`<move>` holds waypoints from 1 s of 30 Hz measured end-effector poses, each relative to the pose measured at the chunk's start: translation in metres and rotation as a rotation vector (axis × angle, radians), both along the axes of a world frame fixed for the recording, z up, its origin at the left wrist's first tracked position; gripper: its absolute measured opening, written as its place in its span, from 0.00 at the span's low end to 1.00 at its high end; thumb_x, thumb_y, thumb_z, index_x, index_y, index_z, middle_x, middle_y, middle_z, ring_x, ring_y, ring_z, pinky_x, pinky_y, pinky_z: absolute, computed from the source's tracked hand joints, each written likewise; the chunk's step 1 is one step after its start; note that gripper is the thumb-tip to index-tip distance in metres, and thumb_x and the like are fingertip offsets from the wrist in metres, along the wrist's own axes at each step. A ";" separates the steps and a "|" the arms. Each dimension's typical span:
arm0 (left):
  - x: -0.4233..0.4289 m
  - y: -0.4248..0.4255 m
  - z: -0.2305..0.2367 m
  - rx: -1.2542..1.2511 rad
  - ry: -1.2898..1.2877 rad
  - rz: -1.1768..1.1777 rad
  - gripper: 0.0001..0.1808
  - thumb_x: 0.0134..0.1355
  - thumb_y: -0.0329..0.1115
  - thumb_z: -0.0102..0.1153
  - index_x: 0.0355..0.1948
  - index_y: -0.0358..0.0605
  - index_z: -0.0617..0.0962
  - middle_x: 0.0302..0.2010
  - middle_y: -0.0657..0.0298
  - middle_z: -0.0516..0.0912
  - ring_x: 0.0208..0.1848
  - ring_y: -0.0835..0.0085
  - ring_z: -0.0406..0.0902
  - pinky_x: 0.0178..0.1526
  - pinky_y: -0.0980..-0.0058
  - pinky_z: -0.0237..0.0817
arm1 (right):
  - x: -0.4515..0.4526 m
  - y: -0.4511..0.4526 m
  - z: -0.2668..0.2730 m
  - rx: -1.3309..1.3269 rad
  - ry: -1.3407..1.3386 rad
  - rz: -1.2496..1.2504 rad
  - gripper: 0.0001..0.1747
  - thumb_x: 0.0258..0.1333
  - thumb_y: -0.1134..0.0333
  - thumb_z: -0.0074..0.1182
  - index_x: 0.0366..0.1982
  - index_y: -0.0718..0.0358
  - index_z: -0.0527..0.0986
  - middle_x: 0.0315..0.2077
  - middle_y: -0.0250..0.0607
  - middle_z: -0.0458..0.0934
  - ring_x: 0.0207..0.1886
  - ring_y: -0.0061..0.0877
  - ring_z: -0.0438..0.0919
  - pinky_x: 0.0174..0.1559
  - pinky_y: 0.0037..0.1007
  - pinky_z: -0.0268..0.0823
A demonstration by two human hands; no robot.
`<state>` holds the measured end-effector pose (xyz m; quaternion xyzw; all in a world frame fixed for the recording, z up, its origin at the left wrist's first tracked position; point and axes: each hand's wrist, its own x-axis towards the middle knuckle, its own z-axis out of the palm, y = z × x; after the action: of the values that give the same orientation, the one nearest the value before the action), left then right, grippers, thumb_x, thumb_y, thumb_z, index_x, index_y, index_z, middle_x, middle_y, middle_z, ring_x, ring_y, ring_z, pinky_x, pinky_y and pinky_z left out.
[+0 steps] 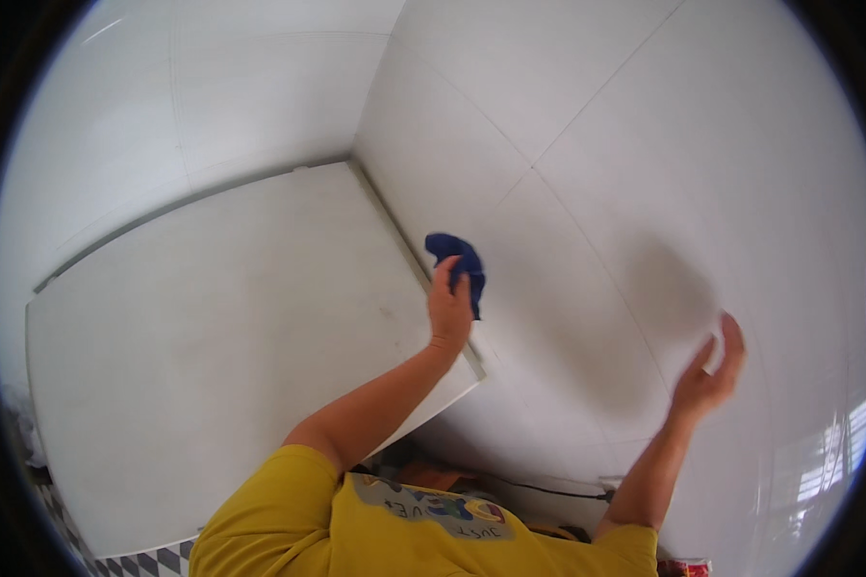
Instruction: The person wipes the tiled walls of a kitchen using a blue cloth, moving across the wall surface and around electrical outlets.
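Note:
A dark blue cloth point(468, 263) is gripped in my left hand point(451, 306), close to the white tiled wall and above the edge of a white flat-topped surface point(260, 324). Whether the cloth touches the wall I cannot tell. Farther right, my right hand point(711, 371) is raised near the same tiled wall point(584, 216), its fingers apart and nothing in them. A few faint marks show on the white top near my left forearm.
Two tiled walls meet in a corner behind the white top. Low on the right wall, a black plug and cable point(570, 494) sit at a socket. Patterned floor point(155, 562) shows at the lower left, and a red packet point(685, 567) lies at the bottom right.

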<state>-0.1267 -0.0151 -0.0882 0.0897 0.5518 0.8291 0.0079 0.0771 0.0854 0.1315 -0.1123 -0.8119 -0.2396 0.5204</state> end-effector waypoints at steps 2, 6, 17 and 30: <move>0.015 0.032 0.005 -0.145 0.279 -0.022 0.19 0.57 0.29 0.46 0.52 0.42 0.67 0.49 0.56 0.71 0.48 0.61 0.68 0.52 0.75 0.57 | 0.026 0.023 0.007 0.042 0.073 -0.074 0.11 0.53 0.77 0.44 0.39 0.70 0.71 0.40 0.46 0.73 0.43 0.37 0.72 0.45 0.32 0.67; 0.013 0.082 0.007 -0.271 0.658 0.096 0.27 0.56 0.35 0.45 0.56 0.34 0.60 0.55 0.47 0.62 0.54 0.50 0.58 0.59 0.54 0.43 | 0.035 0.042 0.003 0.172 0.038 -0.052 0.10 0.55 0.75 0.41 0.37 0.72 0.70 0.38 0.48 0.73 0.41 0.38 0.73 0.43 0.34 0.68; -0.015 0.098 -0.013 -0.276 0.797 0.163 0.27 0.57 0.37 0.40 0.57 0.34 0.59 0.57 0.45 0.59 0.56 0.46 0.56 0.59 0.50 0.38 | 0.035 0.052 -0.009 0.287 0.008 -0.179 0.11 0.57 0.71 0.41 0.38 0.71 0.70 0.38 0.47 0.73 0.42 0.37 0.73 0.44 0.33 0.69; -0.035 0.075 -0.010 -0.354 0.706 0.045 0.23 0.53 0.29 0.47 0.51 0.33 0.66 0.52 0.48 0.66 0.54 0.51 0.60 0.57 0.58 0.47 | 0.027 0.046 -0.001 0.304 -0.019 -0.163 0.10 0.56 0.73 0.41 0.36 0.73 0.70 0.36 0.48 0.73 0.40 0.38 0.73 0.42 0.34 0.69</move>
<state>-0.1620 0.0602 -0.0978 0.3544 0.6569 0.6393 -0.1849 0.1038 0.1318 0.1303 -0.0956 -0.7592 -0.4023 0.5026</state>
